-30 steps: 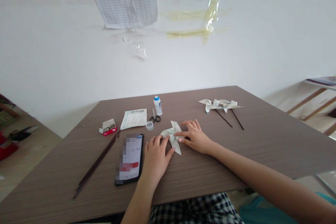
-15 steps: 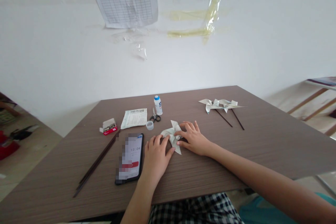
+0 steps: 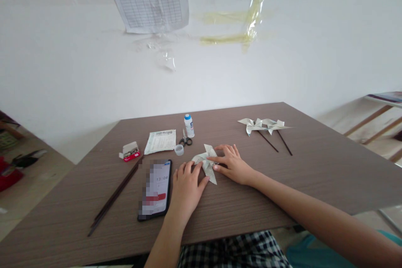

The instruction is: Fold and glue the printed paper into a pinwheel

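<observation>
A pinwheel folded from printed paper [image 3: 209, 171] lies flat on the table between my two hands. My left hand [image 3: 187, 186] rests at its left side with fingers spread; the index fingertip and thumb touch the lower left of the paper. From the right, my right hand [image 3: 234, 165] reaches over it, fingers apart. Its index finger presses near the pinwheel's centre and the thumb sits on the right side. The right-hand blades are partly covered by my fingers. Neither hand is closed around the paper.
Beyond the hands are a tape roll [image 3: 179, 150], scissors [image 3: 186, 140], a blue-capped glue bottle [image 3: 189, 125] and a paper sheet [image 3: 161, 141]. Leftward lie a phone [image 3: 157, 188], dark sticks [image 3: 114, 197] and a red-white box [image 3: 130, 151]. Two pinwheels on sticks [image 3: 265, 126] lie back right.
My right index finger has straightened and slid slightly left onto the pinwheel's centre, and the right thumb has shifted a little. My left hand and the pinwheel have stayed almost in place.
</observation>
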### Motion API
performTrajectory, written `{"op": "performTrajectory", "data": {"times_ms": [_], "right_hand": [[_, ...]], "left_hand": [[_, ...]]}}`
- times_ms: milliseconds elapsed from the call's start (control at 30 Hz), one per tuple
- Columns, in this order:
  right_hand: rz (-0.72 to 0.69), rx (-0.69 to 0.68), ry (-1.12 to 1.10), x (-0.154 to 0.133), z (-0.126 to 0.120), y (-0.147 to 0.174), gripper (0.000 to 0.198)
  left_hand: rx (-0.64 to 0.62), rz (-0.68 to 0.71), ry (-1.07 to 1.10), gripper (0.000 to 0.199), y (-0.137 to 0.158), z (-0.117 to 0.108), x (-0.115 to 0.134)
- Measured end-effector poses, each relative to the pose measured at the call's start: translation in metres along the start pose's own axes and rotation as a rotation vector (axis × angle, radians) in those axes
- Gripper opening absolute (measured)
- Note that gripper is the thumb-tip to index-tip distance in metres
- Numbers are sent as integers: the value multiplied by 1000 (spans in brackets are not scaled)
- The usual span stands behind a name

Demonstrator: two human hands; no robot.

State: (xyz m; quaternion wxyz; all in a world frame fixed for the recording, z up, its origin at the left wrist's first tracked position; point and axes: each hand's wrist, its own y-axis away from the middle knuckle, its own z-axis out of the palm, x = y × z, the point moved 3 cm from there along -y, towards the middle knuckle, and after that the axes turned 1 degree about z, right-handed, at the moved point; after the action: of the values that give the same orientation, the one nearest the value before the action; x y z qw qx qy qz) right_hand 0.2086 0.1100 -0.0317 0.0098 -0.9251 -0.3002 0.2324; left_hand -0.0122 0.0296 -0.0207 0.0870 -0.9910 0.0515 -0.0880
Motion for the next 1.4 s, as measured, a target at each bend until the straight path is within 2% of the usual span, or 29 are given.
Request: {"op": "performTrajectory", "data": {"times_ms": [100,233,533,867,1133,1400], "right_hand": [[10,51,-9,3,-1,-1,50],[-21,117,27,7,-5,-1,41],[-68,56,134,-2,-10,-1,38],[-100,66,236,-11,-10,1,36],[-110,71,247,-13,-8,1,35],[-104,113,169,-6,-4,2,36]], "left_hand": [[-3,-5,-3,50,0,-2,2],[-26,-6,-12,51,0,-5,4],[-30,-6,-12,51,0,-4,2],[-30,-8,-10,50,0,-7,4],[-37,-17,-10,51,-1,-9,4],[-46,-10,-4,52,0,-9,5]]}}
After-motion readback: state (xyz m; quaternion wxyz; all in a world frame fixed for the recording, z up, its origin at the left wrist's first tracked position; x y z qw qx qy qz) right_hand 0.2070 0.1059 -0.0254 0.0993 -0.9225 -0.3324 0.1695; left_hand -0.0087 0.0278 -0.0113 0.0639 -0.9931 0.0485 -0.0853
